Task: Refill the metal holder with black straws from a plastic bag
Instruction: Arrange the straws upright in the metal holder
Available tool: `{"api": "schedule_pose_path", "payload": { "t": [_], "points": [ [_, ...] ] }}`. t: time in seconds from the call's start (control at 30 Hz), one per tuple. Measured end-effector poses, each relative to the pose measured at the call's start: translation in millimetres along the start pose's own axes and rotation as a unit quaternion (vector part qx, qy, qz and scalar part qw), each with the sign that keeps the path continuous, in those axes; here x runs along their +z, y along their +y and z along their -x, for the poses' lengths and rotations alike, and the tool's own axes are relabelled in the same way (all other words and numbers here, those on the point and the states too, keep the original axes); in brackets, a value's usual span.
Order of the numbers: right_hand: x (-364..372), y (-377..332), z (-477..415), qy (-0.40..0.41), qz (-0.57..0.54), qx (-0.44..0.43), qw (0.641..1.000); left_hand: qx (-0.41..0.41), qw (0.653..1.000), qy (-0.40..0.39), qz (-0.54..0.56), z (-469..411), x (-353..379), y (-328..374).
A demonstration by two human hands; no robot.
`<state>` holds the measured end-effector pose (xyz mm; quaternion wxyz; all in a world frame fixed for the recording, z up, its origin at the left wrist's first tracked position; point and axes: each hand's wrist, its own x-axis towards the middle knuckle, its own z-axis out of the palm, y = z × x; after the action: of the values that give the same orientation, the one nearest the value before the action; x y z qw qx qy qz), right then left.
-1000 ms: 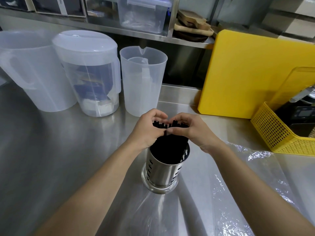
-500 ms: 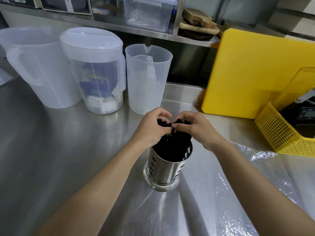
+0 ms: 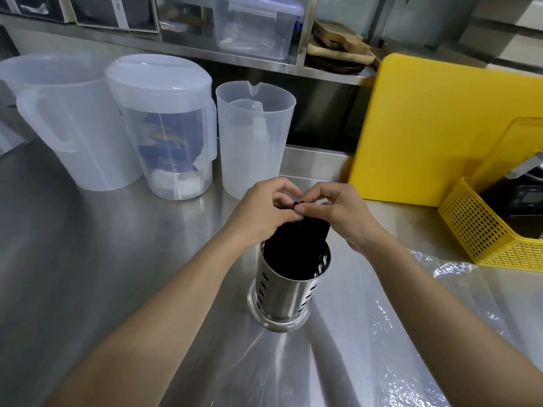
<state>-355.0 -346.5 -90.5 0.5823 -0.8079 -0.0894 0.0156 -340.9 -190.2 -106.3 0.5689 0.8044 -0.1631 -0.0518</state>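
Observation:
A perforated metal holder (image 3: 283, 301) stands upright on the steel counter, packed with black straws (image 3: 296, 248) that lean away from me. My left hand (image 3: 260, 214) and my right hand (image 3: 340, 214) meet over the straw tops, fingertips pinched on them. Only a small bit of the tips shows between my fingers. A clear plastic bag (image 3: 411, 333) lies flat on the counter under and to the right of the holder.
Three translucent plastic jugs (image 3: 164, 121) stand at the back left. A yellow cutting board (image 3: 440, 127) leans at the back right, with a yellow perforated basket (image 3: 482, 227) holding a dark device beside it. A shelf with containers runs along the back.
My fingers have drawn closer together over the straw tops, covering more of them. The view has shifted slightly; the holder stays in place.

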Motion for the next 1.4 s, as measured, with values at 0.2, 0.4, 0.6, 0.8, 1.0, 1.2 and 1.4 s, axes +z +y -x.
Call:
{"api": "schedule_pose_path", "payload": {
  "t": [0.2,0.4,0.6,0.8,1.0,1.2,1.4],
  "points": [
    [-3,-6,-3,0.051,-0.030,-0.035,0.998,0.050,0.997,0.062,0.021,-6,-16,21],
    [-14,-3,5,0.047,-0.016,-0.054,0.997,0.045,0.983,0.116,0.134,-13,-39,38],
    [-19,-3,13,0.005,0.072,-0.069,0.995,-0.002,0.929,0.200,0.312,-21,-65,44],
    [-13,-17,21,-0.007,0.035,-0.163,0.986,-0.101,0.868,0.169,0.456,-21,-43,23],
    [-13,-33,28,0.061,0.042,-0.263,0.962,-0.198,0.845,0.114,0.484,-10,-17,18],
    [-9,-36,35,0.163,0.097,-0.317,0.929,-0.167,0.949,0.111,0.243,0,-13,22],
    [-14,-33,40,0.108,0.067,-0.177,0.976,-0.090,0.984,0.123,0.090,8,-17,13]
  ]
}}
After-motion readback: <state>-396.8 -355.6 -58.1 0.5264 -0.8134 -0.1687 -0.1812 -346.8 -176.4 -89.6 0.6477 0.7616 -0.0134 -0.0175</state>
